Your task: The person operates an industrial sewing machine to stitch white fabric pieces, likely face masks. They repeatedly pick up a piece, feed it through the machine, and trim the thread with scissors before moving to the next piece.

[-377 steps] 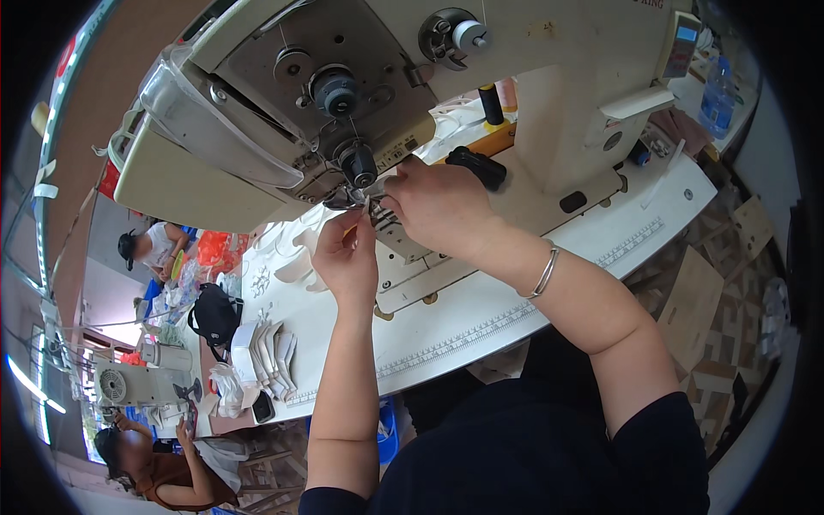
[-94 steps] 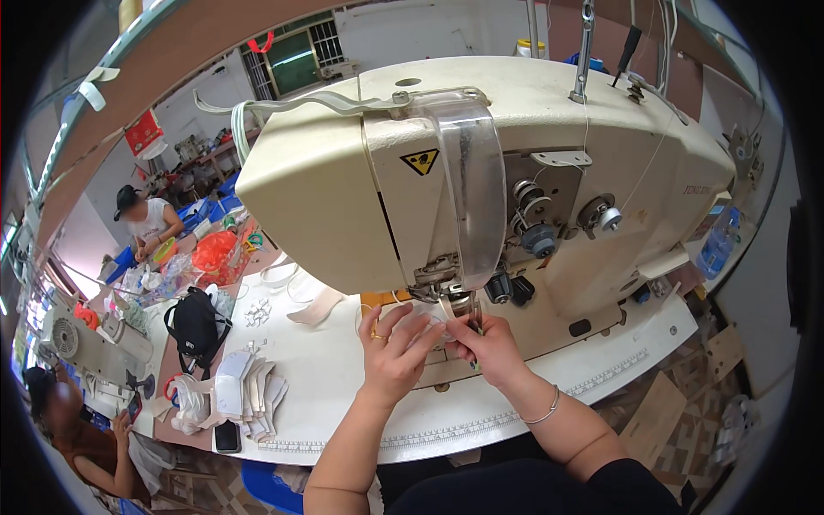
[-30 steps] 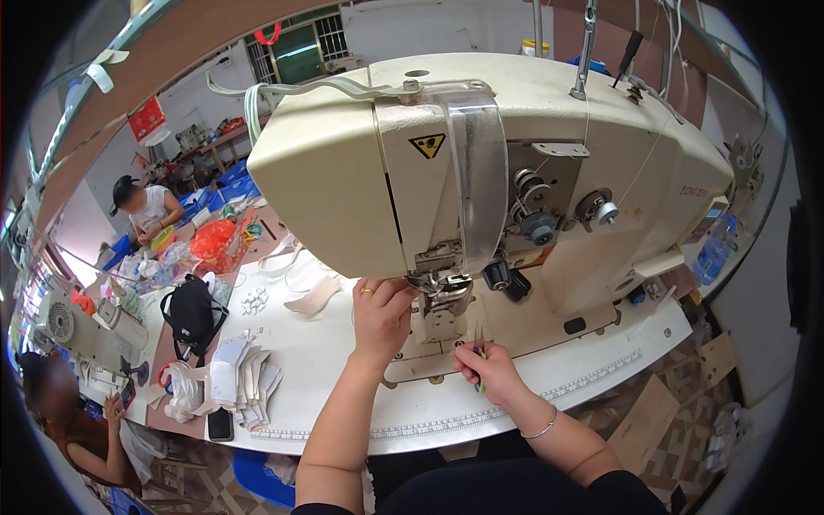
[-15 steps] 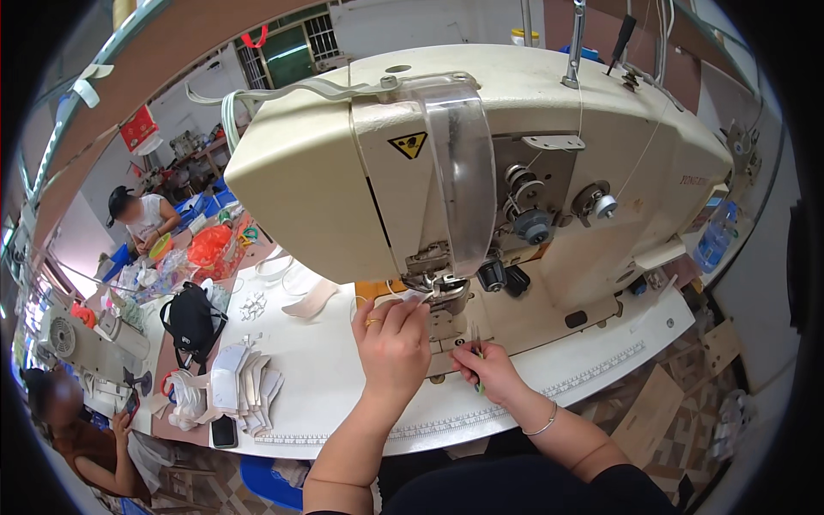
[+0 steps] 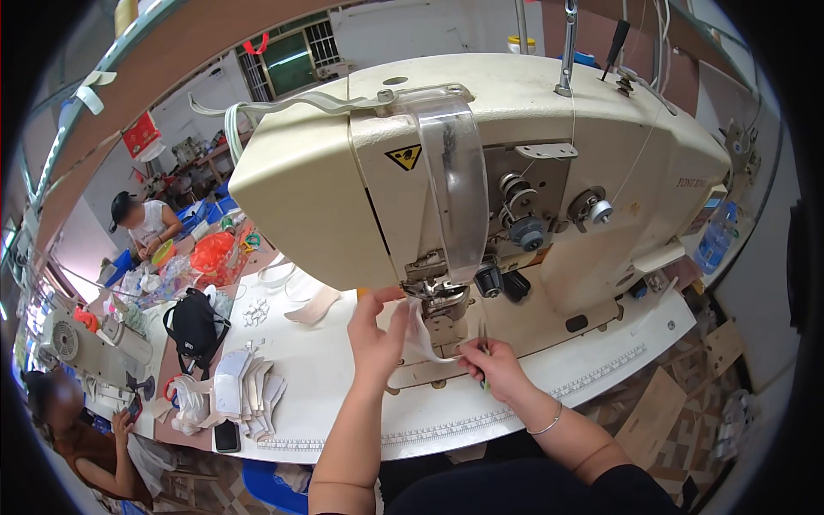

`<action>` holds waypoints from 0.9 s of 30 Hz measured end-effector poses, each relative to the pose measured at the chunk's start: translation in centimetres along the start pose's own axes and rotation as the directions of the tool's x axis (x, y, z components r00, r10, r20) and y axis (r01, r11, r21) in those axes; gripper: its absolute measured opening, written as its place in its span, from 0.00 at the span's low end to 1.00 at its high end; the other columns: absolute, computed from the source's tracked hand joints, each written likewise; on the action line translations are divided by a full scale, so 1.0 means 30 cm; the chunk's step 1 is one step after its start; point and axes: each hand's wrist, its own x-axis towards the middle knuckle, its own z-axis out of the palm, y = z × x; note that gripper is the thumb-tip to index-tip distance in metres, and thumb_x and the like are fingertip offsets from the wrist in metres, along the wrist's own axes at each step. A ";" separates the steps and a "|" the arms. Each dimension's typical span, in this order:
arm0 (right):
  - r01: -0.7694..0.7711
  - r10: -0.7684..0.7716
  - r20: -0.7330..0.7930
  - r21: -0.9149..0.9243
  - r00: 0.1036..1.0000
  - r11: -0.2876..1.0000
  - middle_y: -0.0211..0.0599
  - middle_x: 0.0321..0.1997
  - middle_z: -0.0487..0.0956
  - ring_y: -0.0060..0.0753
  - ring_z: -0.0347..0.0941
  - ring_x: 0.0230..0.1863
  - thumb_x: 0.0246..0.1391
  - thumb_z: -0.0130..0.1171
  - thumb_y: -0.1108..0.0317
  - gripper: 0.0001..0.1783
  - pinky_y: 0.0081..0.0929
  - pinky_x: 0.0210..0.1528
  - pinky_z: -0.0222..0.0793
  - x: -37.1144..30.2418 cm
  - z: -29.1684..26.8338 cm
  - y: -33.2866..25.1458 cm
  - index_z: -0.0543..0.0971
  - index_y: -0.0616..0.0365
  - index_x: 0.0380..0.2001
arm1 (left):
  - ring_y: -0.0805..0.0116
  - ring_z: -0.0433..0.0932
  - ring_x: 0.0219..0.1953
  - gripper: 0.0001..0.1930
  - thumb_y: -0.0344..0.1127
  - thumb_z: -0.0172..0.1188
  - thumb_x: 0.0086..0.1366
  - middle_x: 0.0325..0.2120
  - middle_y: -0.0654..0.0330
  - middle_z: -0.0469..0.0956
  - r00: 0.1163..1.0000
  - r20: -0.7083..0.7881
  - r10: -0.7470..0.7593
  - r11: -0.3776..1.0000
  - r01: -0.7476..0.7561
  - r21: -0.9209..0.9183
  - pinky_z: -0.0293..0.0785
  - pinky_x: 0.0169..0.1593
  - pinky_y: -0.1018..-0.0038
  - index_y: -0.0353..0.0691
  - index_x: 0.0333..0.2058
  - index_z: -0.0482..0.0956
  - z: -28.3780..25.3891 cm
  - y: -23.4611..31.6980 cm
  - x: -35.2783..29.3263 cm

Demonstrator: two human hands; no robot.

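Observation:
A thin white fabric strip [image 5: 419,336] hangs in a curve from below the presser foot [image 5: 445,296] of a large cream sewing machine [image 5: 318,189]. Its lower end runs to my right hand [image 5: 496,367], whose closed fingers hold small scissors [image 5: 482,331], blades pointing up, a bit of green handle below. The fingertips also touch the strip's end. My left hand [image 5: 378,333] is just left of the presser foot, index finger stretched toward it and thumb apart beside the strip. Whether the thumb touches the strip is hard to see.
On the white table are a curved pale fabric piece [image 5: 313,306], small white bits [image 5: 256,313], stacked fabric pieces [image 5: 245,382], a phone [image 5: 227,435] and a black bag [image 5: 196,328]. A ruler strip [image 5: 481,421] lines the near edge. Two other people sit at the left.
My left fingers have loosened and moved slightly left. The white strip now stretches down to my right hand, which stays near its place with the scissors.

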 end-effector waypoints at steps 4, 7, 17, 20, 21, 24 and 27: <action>0.131 -0.131 -0.043 -0.002 0.990 0.991 0.27 0.22 0.74 0.12 0.61 0.18 0.51 0.55 0.64 0.09 0.11 0.19 0.56 0.025 0.001 -0.062 0.74 0.60 0.28 | 0.77 0.68 0.27 0.16 0.36 0.57 0.56 0.28 0.64 0.72 0.911 0.272 -0.311 0.831 0.399 -0.386 0.62 0.28 0.80 0.36 0.42 0.68 -0.005 -0.071 0.070; 0.211 -0.214 -0.040 -0.067 0.976 0.975 0.27 0.22 0.74 0.12 0.62 0.18 0.51 0.55 0.63 0.09 0.12 0.18 0.56 0.056 0.020 -0.072 0.75 0.58 0.27 | 0.76 0.69 0.29 0.17 0.35 0.59 0.54 0.29 0.63 0.72 0.926 0.214 -0.311 0.841 0.373 -0.392 0.63 0.29 0.80 0.35 0.41 0.68 -0.027 -0.092 0.058; 0.482 -0.521 0.321 -0.852 0.791 0.206 0.45 0.33 0.71 0.46 0.69 0.34 0.37 0.56 0.71 0.07 0.38 0.35 0.67 -0.182 -0.158 0.069 0.74 0.59 0.24 | 0.63 0.71 0.39 0.13 0.36 0.61 0.51 0.34 0.58 0.73 0.814 0.411 0.410 0.911 -0.338 -0.238 0.66 0.44 0.69 0.40 0.36 0.75 -0.185 0.204 -0.140; 0.472 -0.549 0.368 -0.880 0.751 0.057 0.43 0.31 0.69 0.47 0.68 0.33 0.35 0.56 0.73 0.10 0.38 0.34 0.67 -0.222 -0.156 0.095 0.72 0.58 0.27 | 0.60 0.74 0.34 0.11 0.38 0.65 0.50 0.32 0.55 0.75 0.405 0.398 0.823 0.418 0.042 -0.908 0.70 0.36 0.68 0.40 0.31 0.79 -0.165 0.337 -0.269; 0.463 -0.544 0.352 -0.883 0.762 0.076 0.43 0.32 0.69 0.47 0.68 0.34 0.35 0.56 0.73 0.10 0.38 0.35 0.67 -0.225 -0.147 0.085 0.72 0.58 0.27 | 0.61 0.74 0.32 0.10 0.36 0.65 0.49 0.30 0.56 0.76 0.367 0.308 0.878 0.288 0.109 -0.951 0.70 0.34 0.70 0.39 0.30 0.80 -0.151 0.340 -0.305; 0.439 -0.518 0.333 -0.894 0.788 0.094 0.41 0.36 0.69 0.47 0.69 0.35 0.36 0.54 0.73 0.11 0.37 0.35 0.67 -0.214 -0.139 0.059 0.72 0.57 0.30 | 0.65 0.74 0.28 0.08 0.35 0.66 0.48 0.25 0.60 0.76 0.155 0.209 0.966 0.171 0.227 -0.959 0.70 0.31 0.73 0.38 0.26 0.80 -0.108 0.328 -0.315; 0.359 -0.508 0.288 -0.932 0.812 0.046 0.31 0.31 0.73 0.40 0.72 0.30 0.36 0.57 0.66 0.10 0.32 0.32 0.70 -0.172 -0.176 0.105 0.77 0.49 0.28 | 0.65 0.74 0.28 0.08 0.35 0.66 0.48 0.25 0.60 0.76 0.098 0.076 0.992 0.063 0.129 -0.990 0.69 0.30 0.73 0.38 0.25 0.80 -0.073 0.345 -0.353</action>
